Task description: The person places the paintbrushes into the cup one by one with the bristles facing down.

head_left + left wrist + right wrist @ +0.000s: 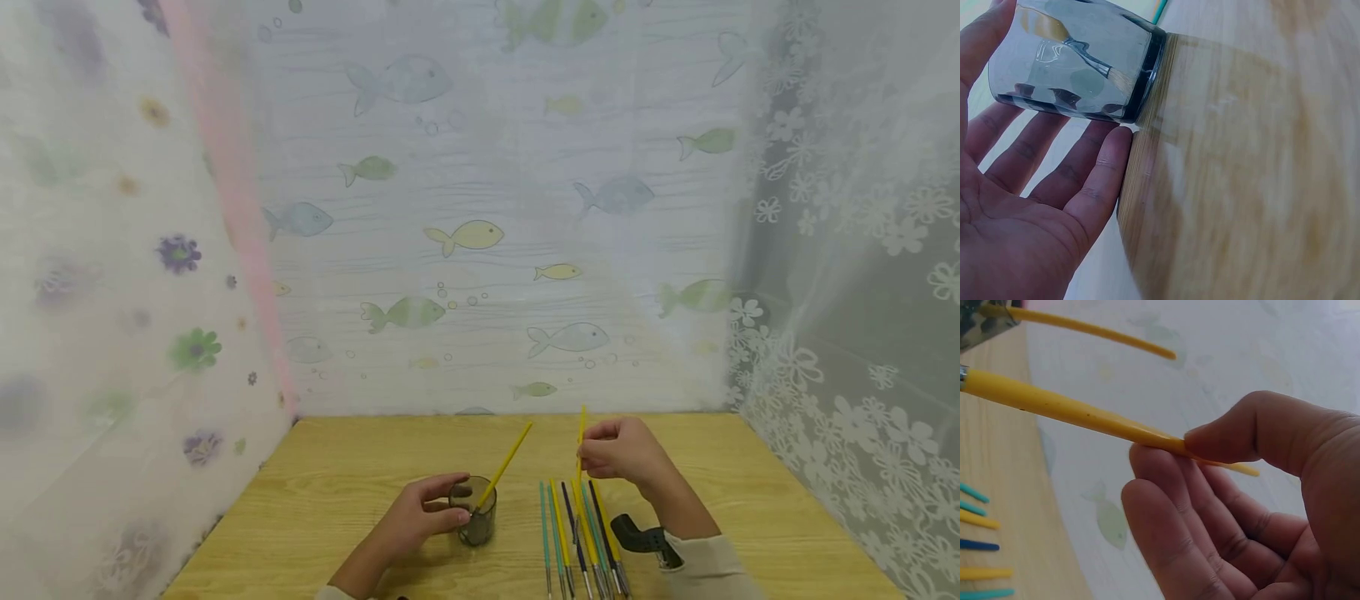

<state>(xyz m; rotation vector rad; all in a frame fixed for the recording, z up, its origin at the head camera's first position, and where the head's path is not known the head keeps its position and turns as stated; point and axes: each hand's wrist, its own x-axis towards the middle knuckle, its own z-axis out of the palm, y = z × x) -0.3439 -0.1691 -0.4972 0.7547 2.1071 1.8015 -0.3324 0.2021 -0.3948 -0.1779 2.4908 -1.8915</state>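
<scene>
A smoky grey drinking glass (486, 533) stands upright on the table, with my left hand (420, 510) holding it from the left, thumb and fingers around its side. One yellow paintbrush (508, 458) leans inside, handle up to the right; its pale bristles (1121, 82) show low in the glass in the left wrist view. My right hand (624, 454) pinches another yellow paintbrush (1072, 412) by its handle between thumb and fingertips. That brush is upright, its metal collar downward, above several loose paintbrushes (564, 533) with teal, yellow and dark blue handles laid side by side.
The wood-grain table (352, 454) ends at a translucent curtain (480, 333) printed with fish. Flowered sheets (112, 333) hang at left and right. A black wrist mount (637, 535) sits at my right cuff, close to the row of brushes.
</scene>
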